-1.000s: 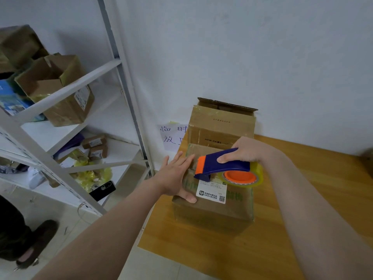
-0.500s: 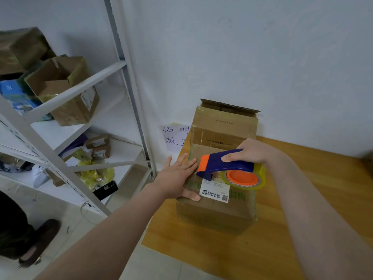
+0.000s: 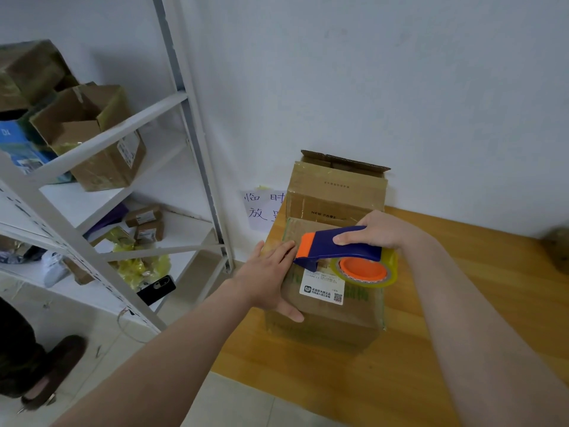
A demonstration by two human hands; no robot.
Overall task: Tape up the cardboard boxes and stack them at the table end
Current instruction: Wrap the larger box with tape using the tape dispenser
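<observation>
Taping looks midway and stacking not begun; the nearer cardboard box (image 3: 323, 325) sits at the left end of the wooden counter (image 3: 462, 288), flaps down, with glossy clear tape already showing across its top and down its edges

The right hand (image 3: 380, 232) has its fingers (image 3: 345, 240) wrapped round the handle of the blue-and-orange tape dispenser (image 3: 332, 246), whose nose sits over the box top near the left edge; the left hand (image 3: 268, 272) lies flat with fingers (image 3: 284, 249) straight, pressing the top's left edge, thumb down the side

Just behind, against the wall, stands a taller box (image 3: 335, 192) – taped on its front, yet a flap stands up at its back, so it probably needs closing; both boxes rest on the counter, neither on the other, so the stack is left to build

The counter is bare pale wood around them; a handwritten paper note (image 3: 261, 211) hangs on the white wall beside it; to the left a white metal shelf unit (image 3: 184, 103) holds an open carton (image 3: 92, 137), small parcels and a black phone (image 3: 156, 289) – the floor below is pale tile
</observation>
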